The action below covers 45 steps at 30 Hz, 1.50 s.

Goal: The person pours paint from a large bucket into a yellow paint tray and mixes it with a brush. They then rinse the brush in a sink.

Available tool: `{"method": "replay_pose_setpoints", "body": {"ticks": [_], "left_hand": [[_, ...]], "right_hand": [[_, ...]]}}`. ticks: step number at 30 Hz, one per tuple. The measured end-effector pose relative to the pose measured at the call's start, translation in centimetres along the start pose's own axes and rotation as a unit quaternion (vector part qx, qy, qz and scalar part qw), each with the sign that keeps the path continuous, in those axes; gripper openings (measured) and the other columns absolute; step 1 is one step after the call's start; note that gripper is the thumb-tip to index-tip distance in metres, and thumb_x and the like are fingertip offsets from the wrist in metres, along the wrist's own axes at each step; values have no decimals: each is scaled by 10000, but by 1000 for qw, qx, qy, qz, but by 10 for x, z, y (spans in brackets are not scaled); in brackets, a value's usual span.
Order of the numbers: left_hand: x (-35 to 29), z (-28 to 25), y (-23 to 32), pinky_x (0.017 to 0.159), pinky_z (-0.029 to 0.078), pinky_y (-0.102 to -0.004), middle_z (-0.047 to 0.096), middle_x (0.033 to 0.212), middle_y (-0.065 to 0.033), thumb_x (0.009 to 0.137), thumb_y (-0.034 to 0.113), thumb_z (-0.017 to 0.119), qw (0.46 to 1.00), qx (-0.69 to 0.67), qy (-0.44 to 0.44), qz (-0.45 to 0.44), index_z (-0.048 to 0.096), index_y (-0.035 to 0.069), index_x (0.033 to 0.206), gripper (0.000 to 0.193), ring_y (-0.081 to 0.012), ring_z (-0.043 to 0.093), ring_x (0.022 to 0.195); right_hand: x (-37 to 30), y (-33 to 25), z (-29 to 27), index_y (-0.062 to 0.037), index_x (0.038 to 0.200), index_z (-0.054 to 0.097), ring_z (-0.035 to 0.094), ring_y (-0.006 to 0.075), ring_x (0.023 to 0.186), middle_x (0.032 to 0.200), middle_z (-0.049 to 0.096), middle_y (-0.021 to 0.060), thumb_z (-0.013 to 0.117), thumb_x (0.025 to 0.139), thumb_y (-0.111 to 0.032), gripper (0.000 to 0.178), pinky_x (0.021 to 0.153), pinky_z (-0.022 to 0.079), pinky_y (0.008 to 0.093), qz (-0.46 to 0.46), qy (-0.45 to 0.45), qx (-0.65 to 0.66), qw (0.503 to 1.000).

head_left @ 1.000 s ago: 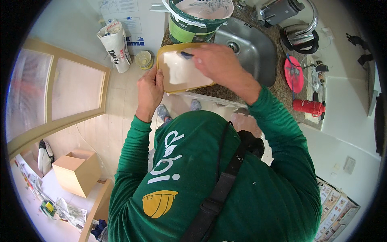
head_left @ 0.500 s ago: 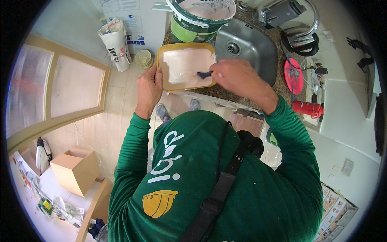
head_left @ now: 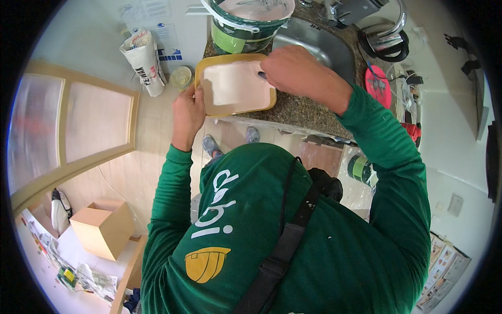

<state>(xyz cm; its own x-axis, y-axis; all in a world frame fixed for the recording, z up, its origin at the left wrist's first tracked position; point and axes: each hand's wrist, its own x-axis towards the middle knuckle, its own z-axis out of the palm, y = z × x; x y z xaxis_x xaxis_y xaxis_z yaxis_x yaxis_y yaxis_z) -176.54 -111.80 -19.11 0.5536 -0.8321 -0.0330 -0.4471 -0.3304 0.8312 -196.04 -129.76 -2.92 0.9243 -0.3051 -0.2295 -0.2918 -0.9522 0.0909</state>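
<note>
My left hand (head_left: 189, 112) grips the left rim of a yellow paint tray (head_left: 235, 111), thumb over the edge. The tray holds pale pinkish-white paint (head_left: 227, 86) and juts out at the counter's front edge. My right hand (head_left: 293, 68) is closed round a small tool, seemingly a paintbrush (head_left: 262, 75), over the tray's right side. Only a short dark blue piece of it shows; my fingers hide the rest. Just behind the tray stands a green bucket (head_left: 230, 41) with a white handle and the same pale paint inside.
A steel sink (head_left: 334, 49) lies right of the bucket, with a kettle (head_left: 384, 44) and a pink disc (head_left: 377, 86) further right on the granite counter (head_left: 300, 112). At left are a white bag (head_left: 145, 65), a small tub (head_left: 181, 77) and a glazed door (head_left: 97, 112).
My right hand has moved up and slightly left, taking the paintbrush toward the tray's upper right. The paint surface looks smoother. My left hand keeps its hold on the rim.
</note>
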Motion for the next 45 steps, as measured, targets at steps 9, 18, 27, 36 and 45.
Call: {"method": "replay_pose_setpoints", "body": {"ticks": [9, 18, 27, 36, 45], "left_hand": [[-2, -5, 21, 822, 566, -478, 730, 946, -282, 1069, 305, 518, 999, -33, -4, -28, 656, 48, 1363, 414, -437, 729, 918], [-4, -5, 41, 968, 540, -435, 705, 1208, -290, 1065, 323, 496, 995, -87, 24, 41, 551, 75, 1496, 500, -399, 707, 1126], [-3, -6, 38, 1022, 514, -419, 668, 1313, -284, 1058, 334, 488, 993, -114, -6, 6, 536, 64, 1507, 527, -390, 671, 1209], [11, -14, 5, 1079, 459, -337, 663, 1357, -230, 1060, 325, 477, 973, -215, -54, -68, 518, 64, 1532, 542, -267, 639, 1246], [10, -20, 12, 1047, 474, -332, 680, 1325, -208, 1063, 334, 478, 972, -213, -53, -80, 524, 41, 1524, 548, -239, 644, 1201]], "right_hand": [[-27, -8, -21, 12, 813, 741, 715, 438, 841, 824, 725, 225, 647, 824, -194, 226, 759, 567, 528, 41, -6, 133, 990], [-15, -24, -17, -21, 792, 764, 750, 380, 780, 806, 737, 216, 667, 809, -151, 163, 690, 601, 477, 16, 1, -10, 1000], [-13, -19, -23, -16, 808, 764, 742, 410, 817, 850, 743, 227, 664, 790, -141, 161, 735, 594, 504, 46, -22, 14, 999], [-45, 59, 20, -81, 1056, 790, 706, 369, 806, 897, 745, 181, 669, 932, -332, 305, 749, 543, 443, 130, 23, 316, 939], [-69, 81, 34, -56, 1051, 791, 700, 330, 761, 849, 737, 188, 684, 921, -347, 337, 746, 537, 406, 180, 24, 335, 925]]}}
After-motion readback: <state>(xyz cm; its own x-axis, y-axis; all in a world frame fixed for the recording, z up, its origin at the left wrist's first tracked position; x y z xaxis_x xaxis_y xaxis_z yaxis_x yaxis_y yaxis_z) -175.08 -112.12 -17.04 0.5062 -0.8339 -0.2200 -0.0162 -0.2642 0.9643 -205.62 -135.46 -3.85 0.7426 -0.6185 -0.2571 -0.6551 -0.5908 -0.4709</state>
